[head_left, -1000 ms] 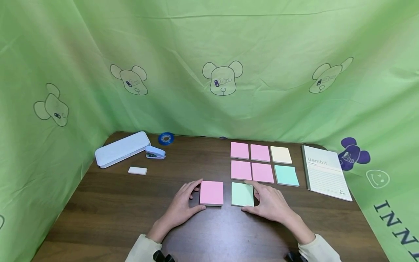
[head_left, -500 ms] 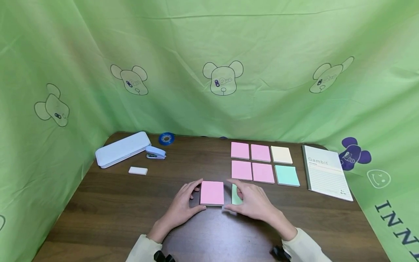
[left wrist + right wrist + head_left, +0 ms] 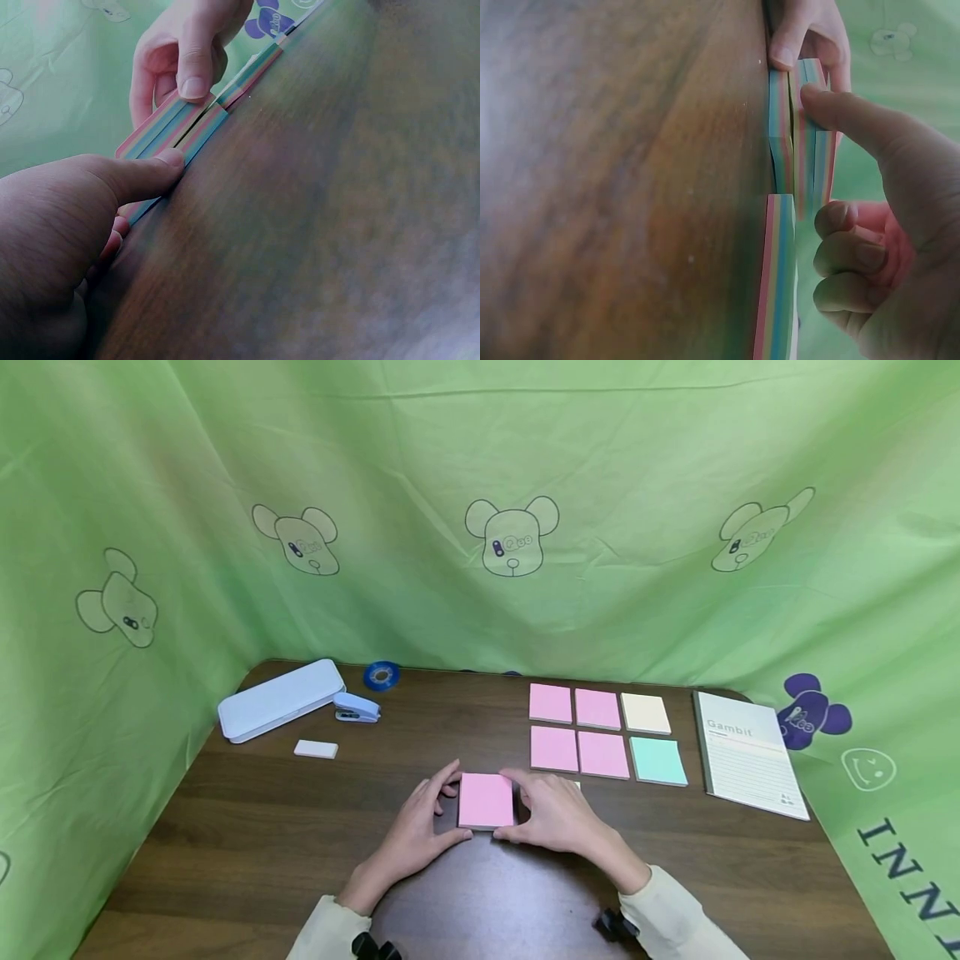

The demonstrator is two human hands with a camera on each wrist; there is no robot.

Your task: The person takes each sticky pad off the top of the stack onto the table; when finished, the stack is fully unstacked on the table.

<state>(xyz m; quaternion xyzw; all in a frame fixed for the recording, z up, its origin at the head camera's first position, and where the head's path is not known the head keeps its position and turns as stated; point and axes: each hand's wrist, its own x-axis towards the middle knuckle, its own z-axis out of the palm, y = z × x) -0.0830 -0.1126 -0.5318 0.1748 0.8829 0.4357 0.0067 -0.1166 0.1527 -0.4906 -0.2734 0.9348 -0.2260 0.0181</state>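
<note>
In the head view a stack of sticky note pads (image 3: pixel 486 800), pink on top, lies between the hands. My left hand (image 3: pixel 414 833) grips its left side, thumb at the near corner and index finger at the far one. The right hand (image 3: pixel 558 814) spans the right side the same way. In the left wrist view the stack's striped edges (image 3: pixel 202 133) show under both thumbs. My right thumb (image 3: pixel 840 109) presses the upper pads in the right wrist view. Behind the right hand a light green pad is mostly hidden; a striped pad (image 3: pixel 774 277) stands near that hand.
Pink pads (image 3: pixel 553 748), a cream pad (image 3: pixel 645 714) and a turquoise pad (image 3: pixel 658 761) lie in two rows. A notebook (image 3: pixel 750 756) is at right. At left are a pale blue case (image 3: pixel 281 702), a stapler (image 3: pixel 356 708), a white eraser (image 3: pixel 316 749) and blue tape (image 3: pixel 382 676).
My right hand has moved left, away from the light green pad and onto the right side of the pink-topped stack. The left hand has stayed at the stack's left side.
</note>
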